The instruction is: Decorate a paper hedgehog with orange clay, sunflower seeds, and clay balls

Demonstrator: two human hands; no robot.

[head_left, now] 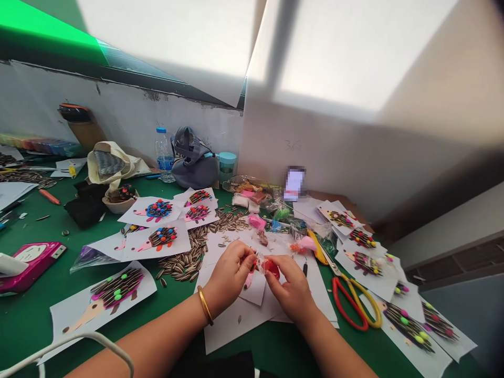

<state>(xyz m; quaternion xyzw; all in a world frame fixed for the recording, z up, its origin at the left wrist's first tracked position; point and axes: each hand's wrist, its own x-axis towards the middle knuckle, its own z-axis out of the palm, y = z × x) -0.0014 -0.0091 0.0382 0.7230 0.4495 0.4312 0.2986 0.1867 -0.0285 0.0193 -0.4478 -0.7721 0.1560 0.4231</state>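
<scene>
Over the white sheets in the middle, both hands hold a small clear plastic bag of red modelling clay [272,268]. The fingertips of my left hand [230,273] pinch together at the bag's left side; a gold bangle circles that wrist. My right hand [292,287] grips the red clay through the plastic with thumb and fingers. Beneath them lies a paper card [254,291], mostly hidden by the hands. A pile of striped sunflower seeds [185,262] spreads to the left of my left hand.
Hedgehog cards line the left [106,294] and right [362,262]. Red-and-yellow scissors [350,302] lie right of my right hand. Bagged clay lumps [256,221], a phone [294,184], a water bottle [164,157] and a grey bag [195,165] stand behind. A pink device [33,270] sits left.
</scene>
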